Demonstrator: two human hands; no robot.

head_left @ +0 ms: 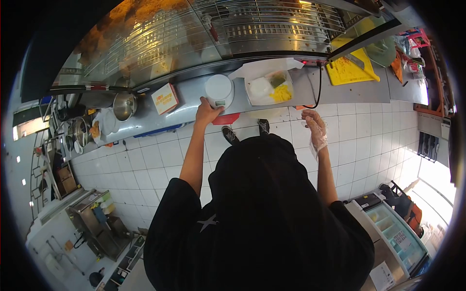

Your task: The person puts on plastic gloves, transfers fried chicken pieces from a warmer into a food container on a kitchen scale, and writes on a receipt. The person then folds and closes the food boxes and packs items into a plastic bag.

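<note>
Counter (305,87) is giving flat footing, so we're probably steadying best by touching lightly. On it, our open box (267,67) is holding a white mound (260,88), yellow food (280,93) and something green (277,78). Left of that, our white scale (218,87) is standing near a carton (165,98), contents hidden. Our gloved right hand (316,128) is hovering empty, fingers loosely apart; our left hand (208,112) is touching the scale's corner, though we're not telling whether it's gripping.

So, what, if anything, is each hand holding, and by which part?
The left hand touches the white scale at its near edge, grip unclear; the right hand holds nothing visible.
</note>
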